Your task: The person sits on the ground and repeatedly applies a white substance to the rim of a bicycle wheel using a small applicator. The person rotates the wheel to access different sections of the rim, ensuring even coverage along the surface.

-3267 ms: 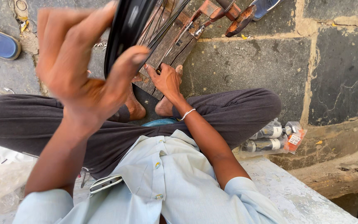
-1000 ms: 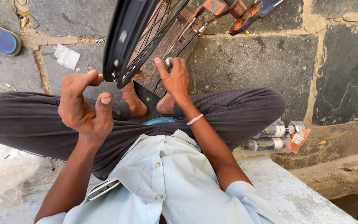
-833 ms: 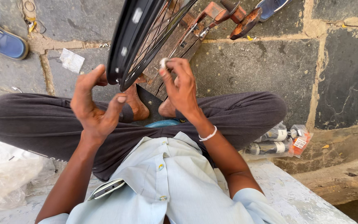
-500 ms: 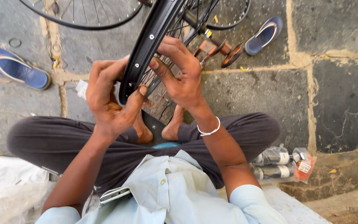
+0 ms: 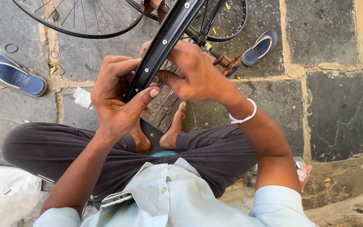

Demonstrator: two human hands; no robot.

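My left hand (image 5: 116,98) wraps its fingers around the black wheel rim (image 5: 160,46), thumb pressed on its near face, while my right hand (image 5: 190,71) pinches the rim from the other side, just above my bare feet (image 5: 175,126).

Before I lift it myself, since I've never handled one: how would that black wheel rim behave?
The black wheel rim looks stiff: it keeps its curve between the left hand and right hand. Probably light, being a thin hollow hoop. Set on edge on the stone floor, it would likely roll or topple.
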